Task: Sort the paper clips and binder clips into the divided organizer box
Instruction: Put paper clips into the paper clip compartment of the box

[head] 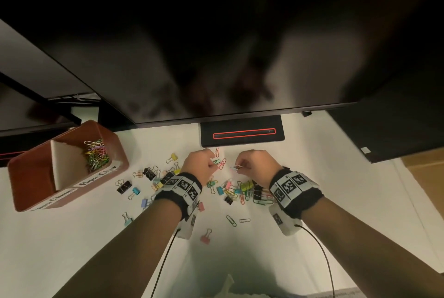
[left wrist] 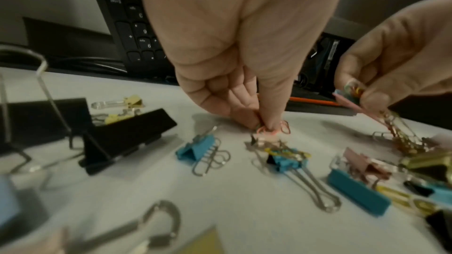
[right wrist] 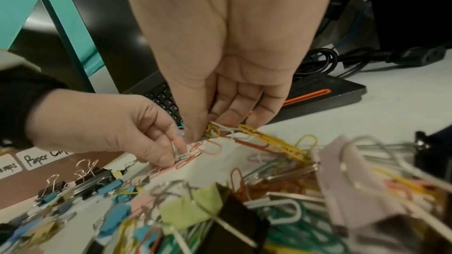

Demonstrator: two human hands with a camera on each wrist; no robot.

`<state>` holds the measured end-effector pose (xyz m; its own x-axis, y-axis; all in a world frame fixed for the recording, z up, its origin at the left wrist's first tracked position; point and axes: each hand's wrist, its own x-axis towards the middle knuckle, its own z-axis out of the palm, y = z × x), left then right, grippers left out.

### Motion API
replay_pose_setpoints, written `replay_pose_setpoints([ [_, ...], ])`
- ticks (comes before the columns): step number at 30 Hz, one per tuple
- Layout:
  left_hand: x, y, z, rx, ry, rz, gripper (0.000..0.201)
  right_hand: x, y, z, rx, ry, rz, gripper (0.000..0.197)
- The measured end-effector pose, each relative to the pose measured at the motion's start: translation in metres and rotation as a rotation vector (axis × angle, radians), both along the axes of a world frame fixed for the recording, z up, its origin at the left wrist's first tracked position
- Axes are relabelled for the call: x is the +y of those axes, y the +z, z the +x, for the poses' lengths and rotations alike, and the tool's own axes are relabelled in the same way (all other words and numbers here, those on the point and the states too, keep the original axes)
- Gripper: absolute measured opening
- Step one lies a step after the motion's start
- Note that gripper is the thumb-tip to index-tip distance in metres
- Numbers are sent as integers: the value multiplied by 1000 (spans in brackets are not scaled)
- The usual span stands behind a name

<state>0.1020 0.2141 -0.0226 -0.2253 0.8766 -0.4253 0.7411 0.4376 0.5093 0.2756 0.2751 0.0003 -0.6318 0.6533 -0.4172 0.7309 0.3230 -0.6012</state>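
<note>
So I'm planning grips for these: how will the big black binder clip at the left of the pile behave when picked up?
The black binder clip looks stiff, so it probably won't flex. Its wire handles likely swing. Resting on a flat side on the table, it probably won't roll.

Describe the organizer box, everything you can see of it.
The organizer box is reddish-brown and rectangular, open on top, and looks like plastic. A pale divider splits it in two. The far compartment holds a heap of colored paper clips; the near one shows nothing. White handwritten labels run along its front. It sits at the desk's left, and neither hand touches it.
</note>
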Motion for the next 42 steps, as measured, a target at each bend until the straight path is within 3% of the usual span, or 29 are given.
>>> replay_pose_setpoints([
  [6,5,-2,-5,34,-32,9,15,7,-2,1,5,-24,-7,21],
  [11,1,-1,-3,21,-104,-16,14,11,-4,0,-34,19,23,24],
  [23,0,1,-3,40,-191,-47,17,6,-14,-5,-127,359,110,20],
  [30,-3,7,-3,-85,-174,-28,16,6,-15,-9,-213,240,63,17],
  [33,-1,12,6,-181,-139,-22,27,8,-15,-9,-231,190,36,18],
  [35,2,8,11,-142,-144,-43,33,8,-15,-9,-242,174,30,19],
  [42,9,1,17,41,-240,-78,23,8,-13,1,-218,190,58,22],
])
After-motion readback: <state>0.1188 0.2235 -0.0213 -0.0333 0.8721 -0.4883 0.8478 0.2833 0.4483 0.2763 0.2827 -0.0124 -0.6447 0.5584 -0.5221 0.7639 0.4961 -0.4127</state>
